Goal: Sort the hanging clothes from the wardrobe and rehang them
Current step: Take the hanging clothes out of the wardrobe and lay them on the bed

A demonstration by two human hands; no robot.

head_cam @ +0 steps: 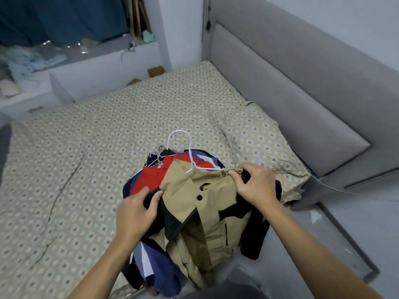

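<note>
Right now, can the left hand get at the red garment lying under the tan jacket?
Probably yes. The left hand grips the tan jacket at its shoulder, right beside the red garment, whose near part lies uncovered.

A single wide-angle view from the person's head looks forward and steeply down, close over both hands (138, 210) and a clothes pile (194, 203) at the bed (86, 147) edge, with the headboard (302, 93) at right.
</note>
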